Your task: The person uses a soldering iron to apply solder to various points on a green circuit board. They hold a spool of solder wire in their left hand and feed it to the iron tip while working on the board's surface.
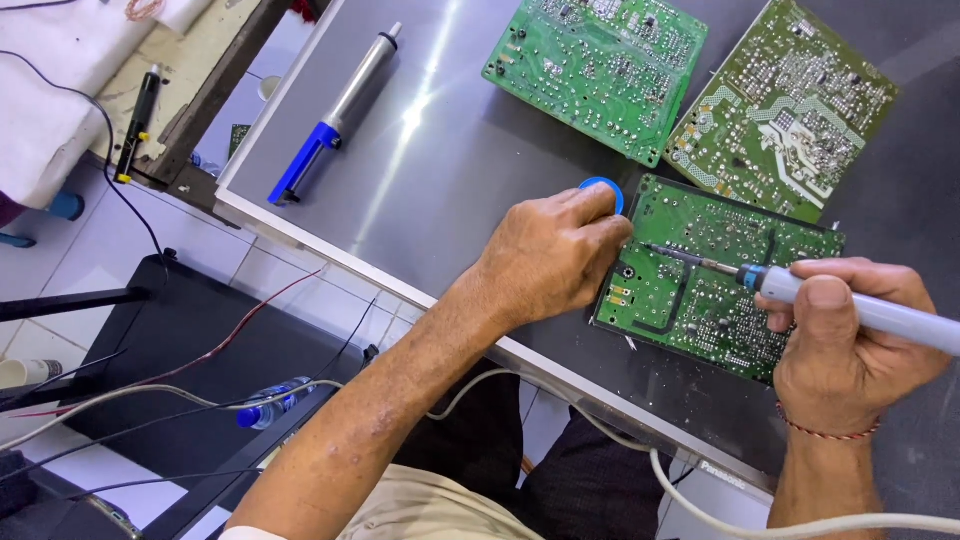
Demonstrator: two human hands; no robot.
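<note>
We've got the circuit board [715, 290] lying solder-side up on the counter [450, 170], centre-right of frame. Our left hand [555, 255] is curled down at its left edge, likely pinning it steady; whether the fingers grip anything, we can't tell. A blue disc [603, 186] peeks out behind them, mostly hidden. Our right hand [850, 340] is clamped around the soldering iron [800, 285], tip on the board. The iron's rear runs off frame right.

Both forearms are bare to the elbow. The right wrist carries a thin red thread bracelet [828, 431]. A light beige garment [430, 508] and dark trousers [590, 480] cover the body and lap.
</note>
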